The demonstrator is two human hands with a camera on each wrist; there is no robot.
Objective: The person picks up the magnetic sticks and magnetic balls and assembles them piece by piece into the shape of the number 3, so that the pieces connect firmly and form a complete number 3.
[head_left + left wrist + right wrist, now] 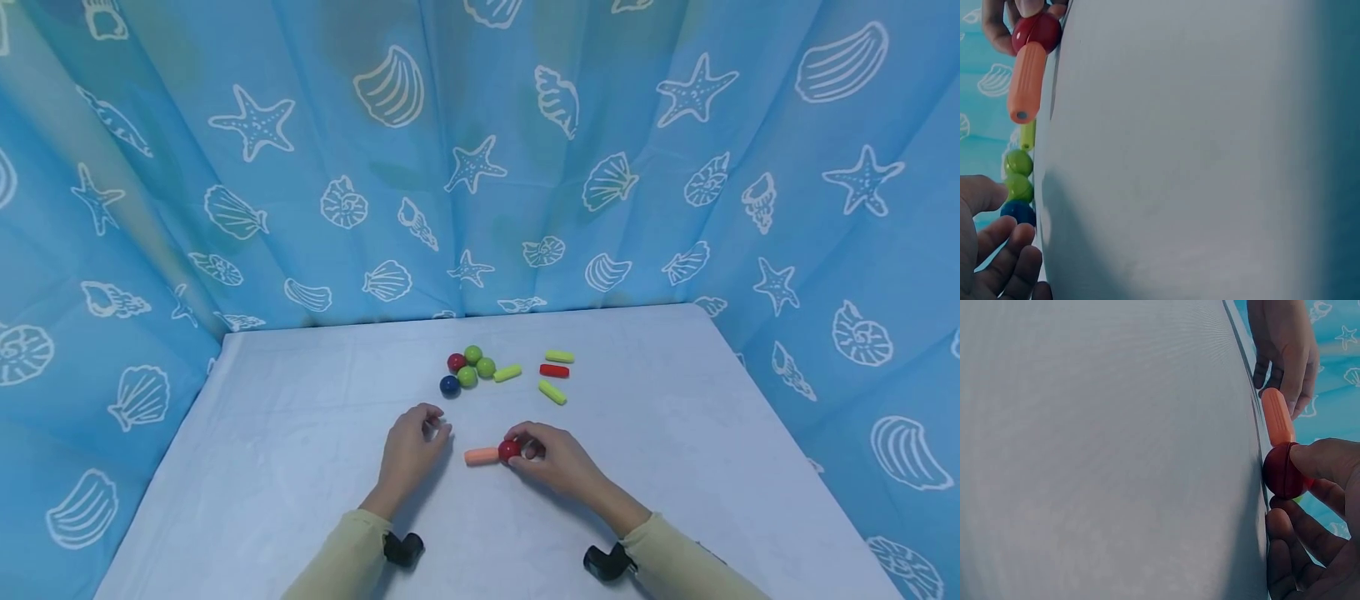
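Observation:
In the head view my right hand [558, 460] pinches a glossy red ball [509, 451] between thumb and fingers, low over the table. An orange stick [482, 457] reaches left from the ball, end against it; the right wrist view shows the stick [1277, 417] ribbed along its length. A seam runs around the red ball [1286, 470]. My left hand [415, 446] is to the left of the stick, apart from it, fingers loosely bent with nothing between them. In the left wrist view, a small hole shows in the near end of the orange stick [1027, 84].
Beyond the hands lie a dark blue ball [450, 386], another red ball [456, 362] and three green balls [486, 367] in a cluster. A yellow-green stick [507, 373] lies beside them. Farther right are a red stick [554, 371] and two yellow-green sticks [552, 392]. A shell-patterned curtain [465, 167] surrounds the white table [300, 400].

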